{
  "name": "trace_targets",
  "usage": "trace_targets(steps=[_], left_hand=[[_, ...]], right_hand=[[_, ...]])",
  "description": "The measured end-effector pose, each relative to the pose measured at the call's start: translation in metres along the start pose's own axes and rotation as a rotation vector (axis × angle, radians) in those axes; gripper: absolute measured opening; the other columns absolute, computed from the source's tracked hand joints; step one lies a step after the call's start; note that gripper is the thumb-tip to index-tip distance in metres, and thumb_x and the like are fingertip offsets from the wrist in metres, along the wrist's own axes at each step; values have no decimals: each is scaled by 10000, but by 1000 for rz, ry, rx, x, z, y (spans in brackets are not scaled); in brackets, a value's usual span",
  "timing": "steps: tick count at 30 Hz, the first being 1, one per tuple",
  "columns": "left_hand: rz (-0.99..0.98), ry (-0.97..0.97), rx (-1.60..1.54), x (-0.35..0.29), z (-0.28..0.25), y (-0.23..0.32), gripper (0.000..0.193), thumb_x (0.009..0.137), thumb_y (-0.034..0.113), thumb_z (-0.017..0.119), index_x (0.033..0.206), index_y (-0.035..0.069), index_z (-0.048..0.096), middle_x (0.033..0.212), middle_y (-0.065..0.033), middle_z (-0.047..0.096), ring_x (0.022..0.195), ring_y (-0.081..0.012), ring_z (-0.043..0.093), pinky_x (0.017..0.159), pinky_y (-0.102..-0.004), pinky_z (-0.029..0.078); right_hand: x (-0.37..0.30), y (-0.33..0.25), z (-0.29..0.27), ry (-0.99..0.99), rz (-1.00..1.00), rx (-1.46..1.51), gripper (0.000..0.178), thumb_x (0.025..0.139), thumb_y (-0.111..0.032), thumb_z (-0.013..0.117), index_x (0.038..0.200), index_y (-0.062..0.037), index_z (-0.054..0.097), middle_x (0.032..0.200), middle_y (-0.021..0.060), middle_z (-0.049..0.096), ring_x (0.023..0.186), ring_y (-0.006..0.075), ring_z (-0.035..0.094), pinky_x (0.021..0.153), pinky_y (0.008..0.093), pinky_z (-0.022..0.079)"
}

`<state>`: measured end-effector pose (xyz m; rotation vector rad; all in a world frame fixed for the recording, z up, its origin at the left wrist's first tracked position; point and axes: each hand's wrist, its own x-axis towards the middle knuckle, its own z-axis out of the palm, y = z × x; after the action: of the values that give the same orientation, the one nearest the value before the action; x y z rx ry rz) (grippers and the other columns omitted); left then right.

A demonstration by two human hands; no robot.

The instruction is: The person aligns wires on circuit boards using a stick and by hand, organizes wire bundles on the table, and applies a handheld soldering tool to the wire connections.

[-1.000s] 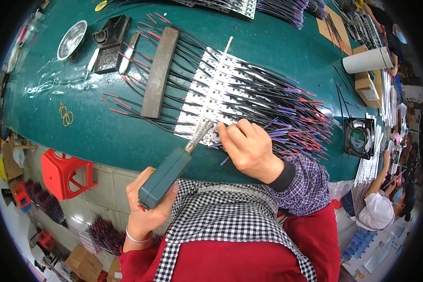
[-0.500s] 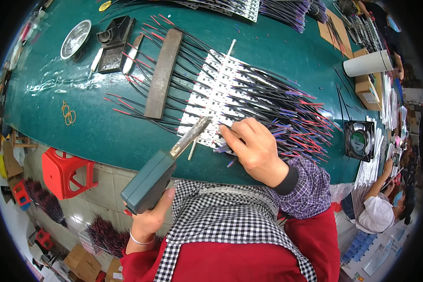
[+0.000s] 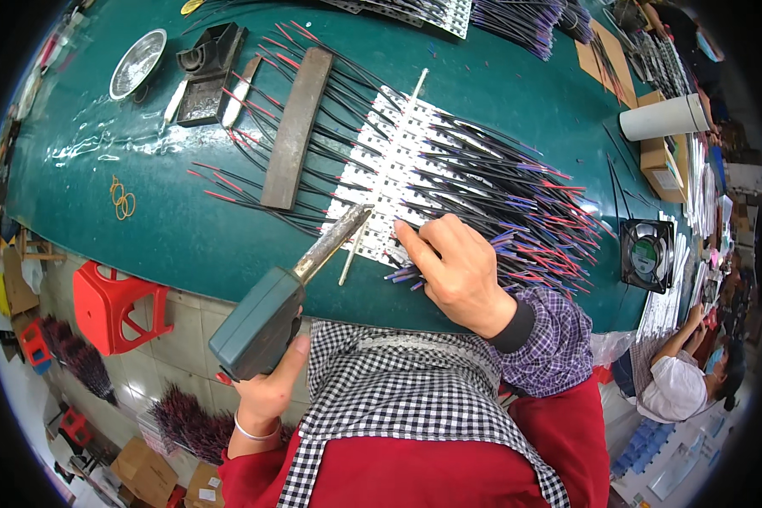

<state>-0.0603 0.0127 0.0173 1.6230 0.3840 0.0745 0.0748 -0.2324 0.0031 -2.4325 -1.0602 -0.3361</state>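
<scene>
Left hand (image 3: 271, 389) grips a green tool (image 3: 258, 326), apparently working the white boards (image 3: 394, 190); right hand (image 3: 461, 275) half-curls over them (its hold, I cannot tell); next probably needs steady aim.

bright, fairly even light; white glare streaks the green tabletop (image 3: 68, 199) at left; fisheye bending toward black corners.

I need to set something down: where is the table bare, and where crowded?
The green table looks bare between the rubber bands and the green tool in the left hand. Another patch, dotted with scraps, lies between the black wires and the brown cardboard. Crowded: around the right hand and white board.
</scene>
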Motion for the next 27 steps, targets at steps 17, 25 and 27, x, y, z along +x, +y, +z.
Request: trace_targets(steps=[17, 25, 27], left_hand=[[117, -35, 161, 3, 10, 4, 240, 740, -19, 751, 974, -43, 706, 853, -120, 687, 701, -187, 660, 646, -271, 515], [125, -121, 252, 3, 11, 1, 173, 730, -48, 722, 897, -51, 677, 800, -104, 632, 649, -197, 600, 600, -290, 481], [157, -137, 295, 3, 11, 1, 170, 725, -52, 719, 889, -51, 673, 795, -107, 629, 645, -204, 600, 599, -291, 481]], right_hand=[[2, 1, 10, 54, -71, -45, 254, 724, -91, 632, 952, 17, 659, 819, 38, 542, 778, 196, 556, 649, 316, 432], [2, 2, 12, 52, -84, -55, 243, 720, -90, 636, 934, 22, 661, 811, 44, 540, 772, 200, 552, 644, 324, 436], [2, 2, 11, 61, -96, -56, 245, 715, -87, 638, 928, 31, 662, 812, 54, 543, 771, 207, 552, 640, 326, 437]])
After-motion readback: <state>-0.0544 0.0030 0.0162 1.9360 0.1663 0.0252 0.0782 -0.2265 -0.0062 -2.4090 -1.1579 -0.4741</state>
